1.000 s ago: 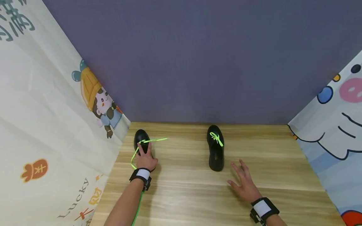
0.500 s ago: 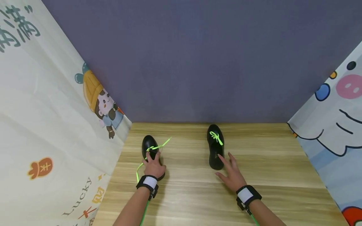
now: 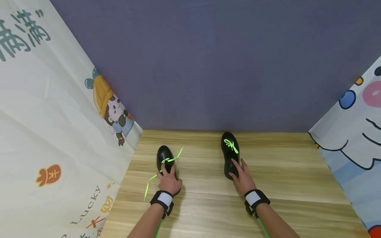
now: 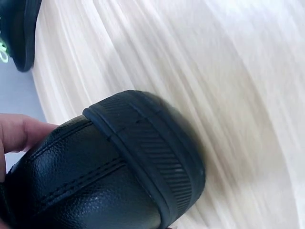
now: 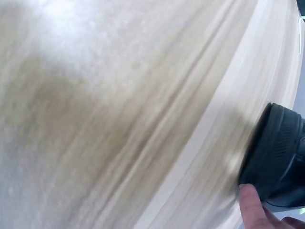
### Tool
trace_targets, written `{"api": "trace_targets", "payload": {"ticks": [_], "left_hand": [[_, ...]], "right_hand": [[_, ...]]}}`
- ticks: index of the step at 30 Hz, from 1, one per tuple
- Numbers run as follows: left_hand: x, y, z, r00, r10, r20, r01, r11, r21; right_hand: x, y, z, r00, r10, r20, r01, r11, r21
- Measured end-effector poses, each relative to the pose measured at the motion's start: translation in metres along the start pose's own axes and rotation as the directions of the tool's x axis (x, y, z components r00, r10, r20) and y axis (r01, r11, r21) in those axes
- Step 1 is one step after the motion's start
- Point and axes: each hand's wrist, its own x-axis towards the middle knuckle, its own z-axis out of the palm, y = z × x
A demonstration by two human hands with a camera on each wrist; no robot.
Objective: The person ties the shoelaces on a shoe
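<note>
My left hand (image 3: 169, 181) grips the rear of a black shoe (image 3: 163, 153), toe pointing away from me. Its neon-green lace (image 3: 150, 180) trails loose, one end to each side. In the left wrist view the shoe's heel (image 4: 95, 181) fills the lower left, with a finger (image 4: 21, 133) along its side. My right hand (image 3: 245, 181) is at the rear of the second black shoe (image 3: 227, 136), whose green lace (image 3: 231, 144) is tied in a bow. The right wrist view has a fingertip (image 5: 249, 191) touching this shoe's heel (image 5: 274, 152); the other fingers are mostly hidden there.
Both shoes are on a wood-grain surface (image 3: 202, 205), a gap between them. A dark grey-blue panel (image 3: 208, 66) rises behind. Printed white cloths hang at the left (image 3: 74, 132) and right (image 3: 351, 138). Green cables trail from both wrist straps.
My left hand has brought its shoe rightward and nearer to me. My right hand has moved left from beside the second shoe onto its heel. That shoe has barely moved.
</note>
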Motion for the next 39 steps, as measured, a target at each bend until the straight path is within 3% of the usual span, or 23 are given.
{"api": "trace_targets", "payload": {"ticks": [9, 15, 24, 32, 39], "left_hand": [[-0.022, 0.015, 0.008, 0.998, 0.054, -0.011, -0.053, 0.998, 0.015], [-0.044, 0.032, 0.011, 0.983, 0.174, -0.050, -0.175, 0.984, -0.013], [-0.078, 0.056, 0.016, 0.962, 0.251, 0.109, -0.252, 0.968, -0.011], [-0.101, 0.075, 0.025, 0.934, 0.342, 0.103, -0.346, 0.938, 0.016], [-0.123, 0.085, 0.032, 0.916, 0.361, 0.175, -0.371, 0.928, 0.032]], "right_hand": [[0.002, 0.000, -0.002, 1.000, -0.022, -0.014, 0.023, 1.000, 0.005], [-0.005, -0.003, -0.010, 0.994, -0.089, -0.064, 0.091, 0.995, 0.030], [-0.019, -0.010, -0.021, 0.989, -0.133, -0.071, 0.135, 0.991, 0.020], [-0.026, -0.008, -0.026, 0.982, -0.164, -0.097, 0.165, 0.986, 0.002], [-0.041, -0.005, -0.029, 0.984, -0.158, -0.079, 0.159, 0.987, 0.007]]}}
